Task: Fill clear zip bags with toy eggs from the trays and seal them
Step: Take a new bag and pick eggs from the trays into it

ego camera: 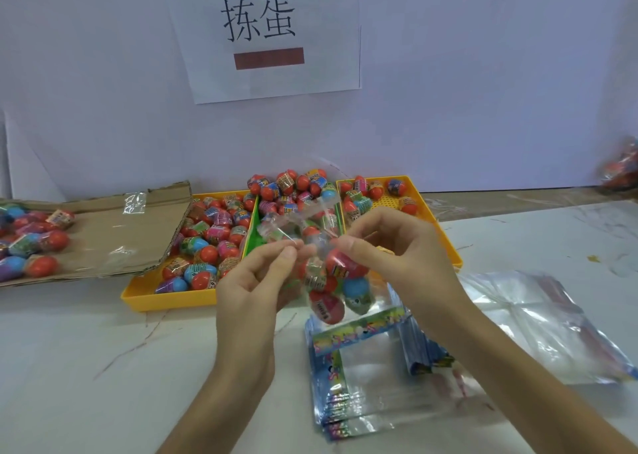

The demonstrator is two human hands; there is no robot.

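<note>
A person's two bare hands hold a clear zip bag (pixel 324 281) in the air above a white worktop (pixel 103 367), seen from the person's own viewpoint. The left hand (pixel 255 281) pinches the bag's top edge between thumb and forefinger. The right hand (pixel 397 246) pinches the same edge from the other side, its fingers curled. The bag hangs between them with several toy eggs (pixel 328 307) inside, red, pink and blue; whether its top is sealed cannot be told. Behind the hands, three trays sit side by side against a pale wall (pixel 483 91). A yellow tray (pixel 165 298) on the left holds many eggs, a green tray (pixel 253 227) in the middle is heaped high with them, and a second yellow tray (pixel 385 209) on the right has a few at its far end. To the left of the trays, a flattened piece of cardboard (pixel 110 239) carries more eggs, and its edge overlaps the left tray. Just below the held bag, a stack of empty bags (pixel 366 377) with colourful printed borders lies on the worktop. A loose pile of clear plastic bags (pixel 538 322) lies to the right of it. A paper sign (pixel 269 39) with two large black characters and a reddish-brown bar is on the wall.
</note>
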